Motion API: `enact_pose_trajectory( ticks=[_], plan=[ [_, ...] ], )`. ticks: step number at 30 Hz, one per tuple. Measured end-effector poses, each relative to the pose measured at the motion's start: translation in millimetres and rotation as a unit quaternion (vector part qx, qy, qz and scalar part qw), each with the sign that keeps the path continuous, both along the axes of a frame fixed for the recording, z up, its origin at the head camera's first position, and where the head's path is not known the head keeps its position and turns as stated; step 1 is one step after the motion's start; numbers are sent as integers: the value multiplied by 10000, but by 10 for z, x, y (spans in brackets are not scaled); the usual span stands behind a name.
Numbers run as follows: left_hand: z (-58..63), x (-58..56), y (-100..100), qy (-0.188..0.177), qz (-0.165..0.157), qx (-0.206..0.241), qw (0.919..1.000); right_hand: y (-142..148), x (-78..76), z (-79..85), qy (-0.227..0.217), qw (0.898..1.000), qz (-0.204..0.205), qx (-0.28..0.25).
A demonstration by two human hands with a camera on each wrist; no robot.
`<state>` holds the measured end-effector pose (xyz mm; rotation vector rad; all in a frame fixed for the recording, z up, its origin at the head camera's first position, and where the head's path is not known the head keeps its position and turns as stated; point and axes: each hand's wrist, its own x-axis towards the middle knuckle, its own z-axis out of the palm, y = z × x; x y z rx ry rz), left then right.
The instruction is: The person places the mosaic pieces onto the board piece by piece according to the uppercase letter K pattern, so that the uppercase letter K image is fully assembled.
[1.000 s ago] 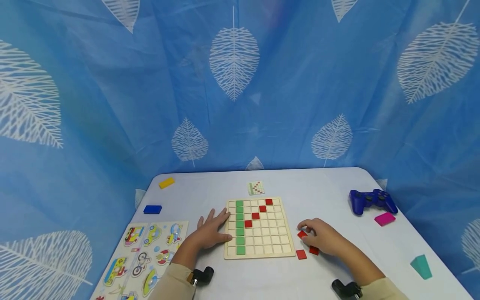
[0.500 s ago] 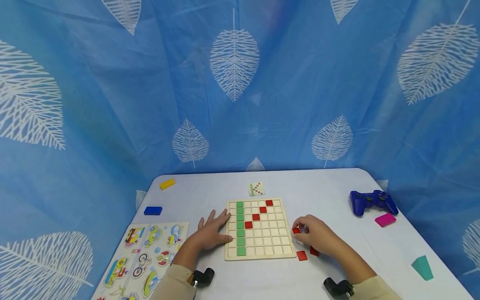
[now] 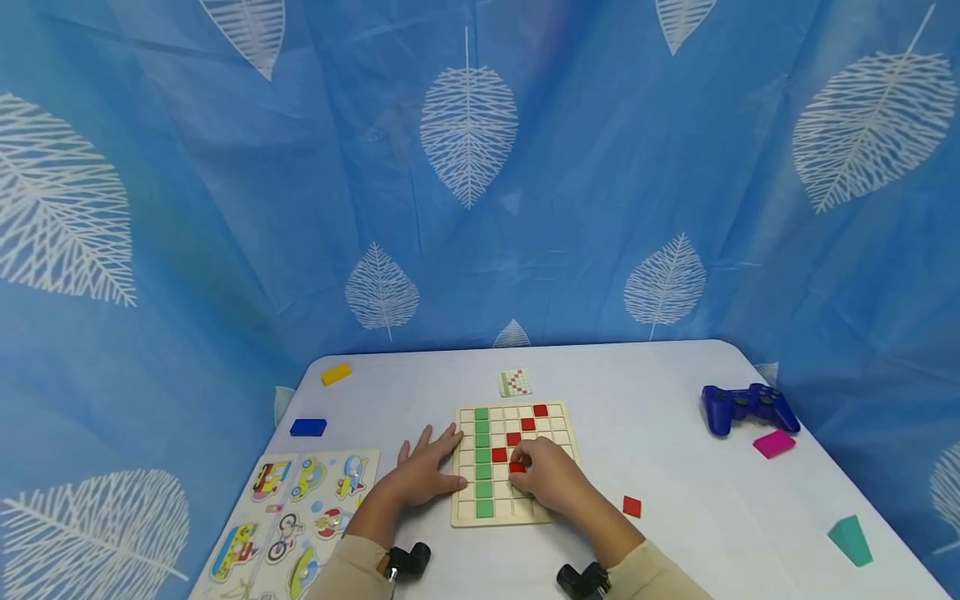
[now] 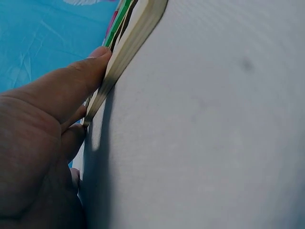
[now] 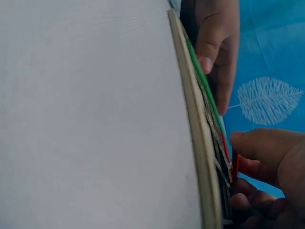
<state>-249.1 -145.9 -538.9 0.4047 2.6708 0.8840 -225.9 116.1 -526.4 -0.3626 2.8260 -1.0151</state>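
A pale wooden grid board (image 3: 501,523) lies mid-table. Green square tiles (image 3: 483,456) fill one of its columns, and several red tiles (image 3: 513,438) run diagonally across it. My left hand (image 3: 422,475) rests at the board's left edge with fingers spread; in the left wrist view its thumb (image 4: 81,78) touches the rim. Between thumb and fingers, my right hand (image 3: 553,477) pinches a red square tile (image 3: 517,468) over the grid, just below the diagonal. That tile (image 5: 235,164) stands on edge in the right wrist view. My right hand covers the board's lower right part.
A small pattern card (image 3: 515,382) lies behind the board. One loose red tile (image 3: 632,506) is right of my forearm. A picture puzzle (image 3: 300,508), blue block (image 3: 308,427) and yellow block (image 3: 336,373) lie left; a game controller (image 3: 750,406), pink block (image 3: 775,443) and teal block (image 3: 851,540) right.
My right hand has picked up a red tile from the table beside the board and carried it left over the grid. Another loose tile is now out of sight near my forearm. My left hand stays put.
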Motion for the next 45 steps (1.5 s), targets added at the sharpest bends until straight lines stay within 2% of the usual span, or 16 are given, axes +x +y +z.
enact_pose_trajectory(
  ticks=[4, 13, 17, 21, 26, 32, 36, 40, 45],
  plan=[
    [-33, 1, 9, -3, -50, -17, 10000, -12, -11, -51, -49, 9999, -92, 101],
    [-40, -17, 24, -35, -20, -59, 10000, 28, -39, -52, 19, 9999, 39, 115],
    [-48, -41, 28, -2, 8, -89, 10000, 25, -75, -54, -79, 10000, -34, 40],
    [-55, -43, 25, 14, 44, -110, 9999, 103, -71, -21, -296, 9994, 84, -186],
    [-28, -24, 12, 21, 45, -125, 9999, 454, 26, 118, -507, 9979, -44, -408],
    [-18, -18, -1, 37, 56, -75, 9999, 1117, 202, 229, -931, 9935, -565, 320],
    [-25, -18, -2, -2, 61, -59, 10000, 1456, 336, 224, -1243, 9875, -646, 723],
    [-34, -26, -2, 14, 46, -110, 9999, 1617, 432, 178, -1296, 9861, -598, 851],
    [-37, -20, 8, 7, 37, -130, 9999, 1647, 484, 117, -1225, 9871, -655, 794]
  ],
)
